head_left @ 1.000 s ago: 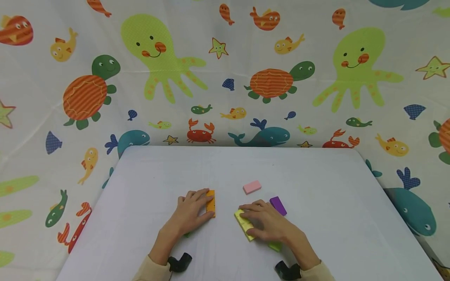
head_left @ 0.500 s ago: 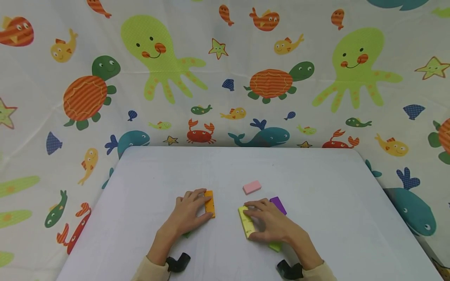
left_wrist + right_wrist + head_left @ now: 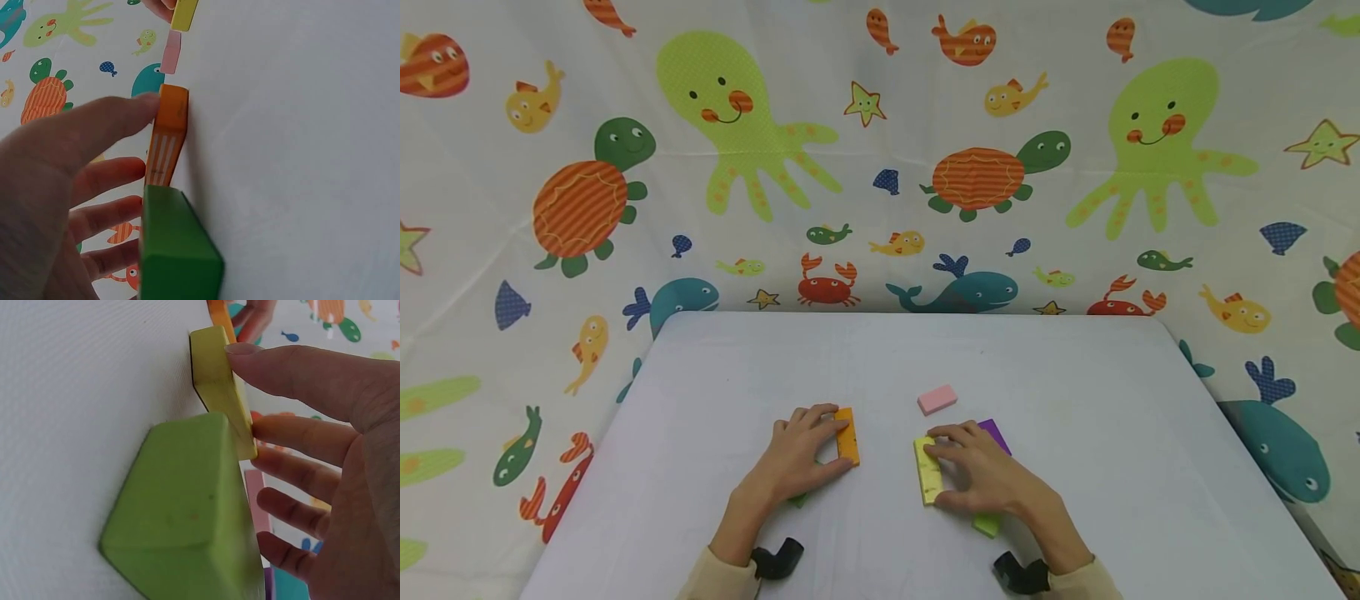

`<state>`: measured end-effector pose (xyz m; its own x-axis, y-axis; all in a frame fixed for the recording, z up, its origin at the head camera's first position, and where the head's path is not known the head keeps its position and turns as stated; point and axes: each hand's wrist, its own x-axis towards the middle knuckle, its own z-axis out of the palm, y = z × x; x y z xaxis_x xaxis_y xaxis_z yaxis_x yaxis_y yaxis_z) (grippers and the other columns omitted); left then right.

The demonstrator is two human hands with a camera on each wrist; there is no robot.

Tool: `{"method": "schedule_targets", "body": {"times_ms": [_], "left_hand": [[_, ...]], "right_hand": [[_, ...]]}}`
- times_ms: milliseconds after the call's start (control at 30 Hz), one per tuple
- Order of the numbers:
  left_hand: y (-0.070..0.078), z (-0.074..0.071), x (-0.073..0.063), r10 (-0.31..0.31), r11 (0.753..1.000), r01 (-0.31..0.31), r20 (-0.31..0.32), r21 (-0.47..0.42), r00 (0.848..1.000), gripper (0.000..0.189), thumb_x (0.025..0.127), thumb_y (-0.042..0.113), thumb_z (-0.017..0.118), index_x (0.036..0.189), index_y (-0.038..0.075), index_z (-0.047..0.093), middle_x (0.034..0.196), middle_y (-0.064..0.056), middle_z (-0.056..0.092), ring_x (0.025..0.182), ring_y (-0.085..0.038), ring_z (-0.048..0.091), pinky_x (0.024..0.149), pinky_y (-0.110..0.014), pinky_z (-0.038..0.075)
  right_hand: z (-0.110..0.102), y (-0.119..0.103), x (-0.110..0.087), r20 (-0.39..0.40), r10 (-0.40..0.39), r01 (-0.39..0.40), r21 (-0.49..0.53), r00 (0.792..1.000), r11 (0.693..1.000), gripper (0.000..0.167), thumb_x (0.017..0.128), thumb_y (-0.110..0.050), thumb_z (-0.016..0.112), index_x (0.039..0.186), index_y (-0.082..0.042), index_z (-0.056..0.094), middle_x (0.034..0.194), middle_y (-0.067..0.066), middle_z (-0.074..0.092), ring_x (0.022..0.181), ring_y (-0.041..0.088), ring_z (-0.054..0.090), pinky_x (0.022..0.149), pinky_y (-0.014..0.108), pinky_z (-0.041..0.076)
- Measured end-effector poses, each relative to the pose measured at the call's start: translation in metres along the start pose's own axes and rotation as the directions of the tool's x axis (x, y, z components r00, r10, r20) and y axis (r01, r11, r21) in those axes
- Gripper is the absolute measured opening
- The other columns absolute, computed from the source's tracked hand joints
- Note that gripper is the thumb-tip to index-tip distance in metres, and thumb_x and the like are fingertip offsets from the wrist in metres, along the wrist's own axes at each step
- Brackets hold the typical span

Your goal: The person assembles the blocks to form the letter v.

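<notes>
My left hand (image 3: 808,450) touches an orange rectangular block (image 3: 847,436) on the white table; thumb and index finger rest along it. A dark green block (image 3: 178,244) lies nearer, mostly under the left wrist in the head view. With thumb and fingertips my right hand (image 3: 981,467) touches a flat yellow block (image 3: 928,471), its other fingers relaxed. A light green block (image 3: 987,524) sits below the right wrist, partly hidden. Beyond the right hand a purple block (image 3: 994,435) shows in part. A pink block (image 3: 937,400) lies farther back, apart from both hands.
The white table (image 3: 880,350) ends at the back against a cloth (image 3: 850,158) printed with sea animals. Black wrist-worn devices (image 3: 778,558) sit at both wrists, near the beige sleeves.
My right hand has shifted to the right and turned the yellow block so it points more straight away. The left hand and orange block have barely moved.
</notes>
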<state>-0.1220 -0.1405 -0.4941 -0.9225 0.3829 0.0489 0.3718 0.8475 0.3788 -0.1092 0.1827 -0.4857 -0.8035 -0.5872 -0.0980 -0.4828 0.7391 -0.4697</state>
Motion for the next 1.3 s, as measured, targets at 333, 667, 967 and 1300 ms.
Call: {"method": "schedule_targets", "body": {"times_ms": [333,667,967,1300], "left_hand": [[0.000,0.000,-0.001,0.000,1.000,0.000,0.002,-0.019,1.000,0.055,0.082,0.051,0.076,0.128,0.022,0.068,0.141,-0.001,0.056,0.122,-0.025,0.052,0.081,-0.039,0.033],[0.005,0.004,0.000,0.018,0.999,-0.018,0.006,-0.030,1.000,0.059,0.080,0.056,0.077,0.128,0.024,0.067,0.138,0.003,0.057,0.121,-0.023,0.053,0.084,-0.042,0.036],[0.016,0.008,-0.001,0.021,1.000,-0.021,-0.002,-0.016,1.000,0.064,0.077,0.058,0.078,0.128,0.022,0.067,0.136,0.002,0.058,0.120,-0.022,0.055,0.084,-0.042,0.036],[0.025,0.011,-0.001,0.028,1.000,-0.028,0.004,-0.001,1.000,0.068,0.078,0.058,0.077,0.131,0.018,0.066,0.135,0.001,0.058,0.120,-0.022,0.053,0.088,-0.047,0.037]], "right_hand": [[-0.002,0.001,0.000,-0.017,0.018,-0.018,-0.004,1.000,1.000,0.067,0.079,-0.046,0.077,0.138,-0.020,0.062,0.147,-0.001,0.050,0.132,0.023,0.043,0.108,0.053,0.041],[-0.001,0.001,-0.001,-0.040,0.041,-0.041,0.005,0.998,0.999,0.075,0.077,-0.046,0.080,0.141,-0.015,0.057,0.142,0.001,0.052,0.129,0.022,0.044,0.108,0.050,0.042],[0.000,0.000,0.000,-0.046,0.064,-0.065,-0.016,0.997,0.998,0.080,0.077,-0.051,0.080,0.143,-0.012,0.056,0.141,0.001,0.051,0.128,0.021,0.044,0.108,0.049,0.042],[0.002,-0.002,0.001,-0.044,0.115,-0.117,-0.030,0.992,0.993,0.086,0.075,-0.057,0.079,0.146,-0.014,0.053,0.139,0.001,0.052,0.127,0.021,0.044,0.108,0.049,0.043]]}}
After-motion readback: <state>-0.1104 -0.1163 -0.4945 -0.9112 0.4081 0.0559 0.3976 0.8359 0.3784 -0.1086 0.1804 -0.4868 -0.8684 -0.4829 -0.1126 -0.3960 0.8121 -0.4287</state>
